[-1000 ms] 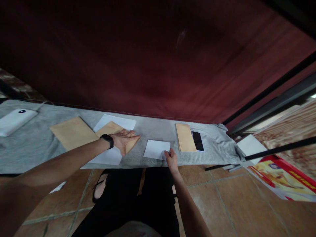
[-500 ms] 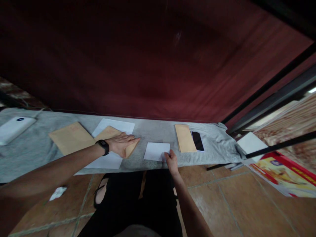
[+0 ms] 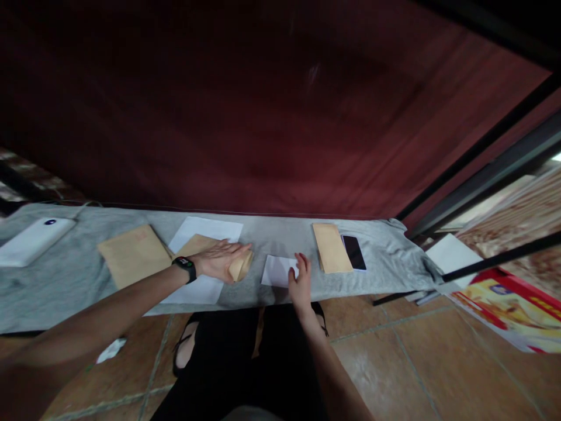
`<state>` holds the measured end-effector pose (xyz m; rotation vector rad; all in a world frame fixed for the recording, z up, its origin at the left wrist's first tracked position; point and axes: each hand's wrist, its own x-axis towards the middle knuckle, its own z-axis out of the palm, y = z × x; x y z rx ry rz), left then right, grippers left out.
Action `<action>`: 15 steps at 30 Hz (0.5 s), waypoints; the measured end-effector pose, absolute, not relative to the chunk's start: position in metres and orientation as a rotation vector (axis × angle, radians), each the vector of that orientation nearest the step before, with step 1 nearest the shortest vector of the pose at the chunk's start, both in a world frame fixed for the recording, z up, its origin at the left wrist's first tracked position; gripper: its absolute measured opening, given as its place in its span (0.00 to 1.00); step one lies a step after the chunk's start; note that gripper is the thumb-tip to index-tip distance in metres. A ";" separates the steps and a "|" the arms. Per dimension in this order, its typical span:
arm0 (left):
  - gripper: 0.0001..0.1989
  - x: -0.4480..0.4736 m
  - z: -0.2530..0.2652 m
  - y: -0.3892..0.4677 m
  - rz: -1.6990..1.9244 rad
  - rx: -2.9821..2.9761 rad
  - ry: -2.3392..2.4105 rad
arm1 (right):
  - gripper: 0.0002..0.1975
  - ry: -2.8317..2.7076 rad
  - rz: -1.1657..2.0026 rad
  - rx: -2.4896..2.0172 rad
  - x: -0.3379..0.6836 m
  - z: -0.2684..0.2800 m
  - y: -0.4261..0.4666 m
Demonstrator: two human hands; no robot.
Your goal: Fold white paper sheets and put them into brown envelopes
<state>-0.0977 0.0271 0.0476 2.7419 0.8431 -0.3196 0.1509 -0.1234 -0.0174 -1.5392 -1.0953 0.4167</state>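
My left hand (image 3: 219, 260), with a black wristband, spans a brown paper envelope (image 3: 241, 264). Its fingers and thumb grip the sides, and the envelope's right end bulges. Under that envelope lie white paper sheets (image 3: 201, 289). My right hand (image 3: 300, 280) hovers at the right edge of a small white folded paper (image 3: 274, 270), fingers apart and nothing held. The hand hides part of this paper. Another brown envelope (image 3: 135, 254) rests to the left of my left hand.
Brown envelopes (image 3: 333, 248) lie to the right beside a dark-screened phone (image 3: 353, 252). A white device (image 3: 35, 241) with a cable sits at far left on the grey cloth (image 3: 385, 263). A dark red curtain (image 3: 263, 117) hangs behind. A colourful box (image 3: 517, 310) stands at right.
My right hand has let go of the white paper, and its fingers have spread. The envelope's right end under my left hand now bulges more. The view has shifted slightly.
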 end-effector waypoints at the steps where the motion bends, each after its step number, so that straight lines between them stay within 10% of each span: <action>1: 0.61 -0.095 0.049 0.025 -0.277 2.737 0.842 | 0.21 -1.058 0.572 -1.441 0.139 -0.012 -0.117; 8: 0.58 -0.081 0.047 0.010 -0.131 2.768 0.820 | 0.01 -0.837 1.244 -1.212 0.074 -0.005 -0.076; 15: 0.57 -0.086 0.036 -0.005 0.004 2.850 0.726 | 0.12 -0.845 1.340 -1.150 0.066 -0.005 -0.060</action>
